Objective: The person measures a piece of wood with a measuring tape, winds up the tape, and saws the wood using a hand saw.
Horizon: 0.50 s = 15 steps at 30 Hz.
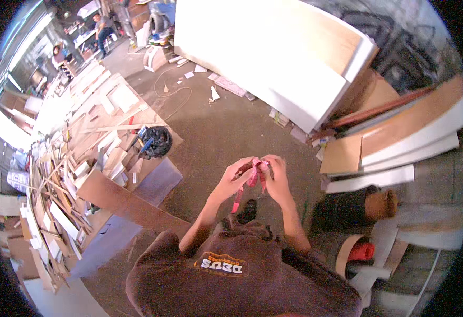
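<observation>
Both my hands meet in front of my chest over a thin, flexible pink-red strip (237, 202), which looks like a ribbon or strap. My left hand (232, 181) pinches it near its upper folds, and one end dangles below the fingers. On the other side my right hand (278, 180) grips the strip too, with fingertips bent close to those of the left hand. Between the hands the strip is bunched in loops. Blur hides its exact kind and where the fingertips press.
Wood offcuts (65, 174) lie heaped at the left, beside a black plastic bag (158, 141). A large white panel (258, 50) stands ahead. Long boards (416, 127) are stacked at the right. Scraps and a thin cable (189, 95) lie on the floor. Two people sit far back left.
</observation>
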Motion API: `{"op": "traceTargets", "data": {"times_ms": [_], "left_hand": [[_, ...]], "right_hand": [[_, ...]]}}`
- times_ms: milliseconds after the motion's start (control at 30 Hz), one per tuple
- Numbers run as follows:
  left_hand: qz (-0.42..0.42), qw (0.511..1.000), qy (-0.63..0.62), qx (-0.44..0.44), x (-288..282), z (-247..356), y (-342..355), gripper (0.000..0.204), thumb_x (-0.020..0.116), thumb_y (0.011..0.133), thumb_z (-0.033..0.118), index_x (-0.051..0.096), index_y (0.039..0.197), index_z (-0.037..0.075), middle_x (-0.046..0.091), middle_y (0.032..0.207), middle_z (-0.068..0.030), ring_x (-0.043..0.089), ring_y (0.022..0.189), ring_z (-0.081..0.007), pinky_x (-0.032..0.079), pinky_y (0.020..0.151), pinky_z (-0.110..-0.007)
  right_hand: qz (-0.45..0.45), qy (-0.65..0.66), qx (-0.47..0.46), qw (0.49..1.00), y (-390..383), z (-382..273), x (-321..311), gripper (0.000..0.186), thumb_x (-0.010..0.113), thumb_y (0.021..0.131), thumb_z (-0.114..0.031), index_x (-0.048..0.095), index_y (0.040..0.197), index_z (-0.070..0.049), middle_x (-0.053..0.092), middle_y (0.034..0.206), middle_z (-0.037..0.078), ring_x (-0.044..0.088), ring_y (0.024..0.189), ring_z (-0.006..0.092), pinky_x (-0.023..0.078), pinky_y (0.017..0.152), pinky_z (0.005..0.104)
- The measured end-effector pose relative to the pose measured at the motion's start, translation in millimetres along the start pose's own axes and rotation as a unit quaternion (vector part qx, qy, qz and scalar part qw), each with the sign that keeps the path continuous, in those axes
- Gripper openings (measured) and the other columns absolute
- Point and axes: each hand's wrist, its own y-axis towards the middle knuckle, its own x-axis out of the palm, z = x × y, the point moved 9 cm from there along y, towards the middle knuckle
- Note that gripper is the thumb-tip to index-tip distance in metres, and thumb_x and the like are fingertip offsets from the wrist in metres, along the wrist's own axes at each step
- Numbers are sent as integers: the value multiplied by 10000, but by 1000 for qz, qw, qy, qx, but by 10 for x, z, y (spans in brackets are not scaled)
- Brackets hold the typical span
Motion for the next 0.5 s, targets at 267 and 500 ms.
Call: {"op": "traceTargets", "data": {"times_ms": [267,500], "left_hand": [[76,997,-29,12,-590,-170,1376,345,585,971,136,543,1281,-9,627,953,-11,524,693,-67,454,613,-238],[259,961,100,-20,-1811,-699,2119,198,597,970,163,642,1005,-26,624,764,-14,523,662,-70,455,601,-250]], "right_hand": [[-82,158,22,984,1845,669,227,311,506,1002,-313,614,1097,-37,631,1046,120,583,1003,243,429,933,365],[-178,362,55,913,3396,1103,1090,258,472,1035,-276,583,1047,-44,502,770,-35,440,639,50,371,570,208]]}}
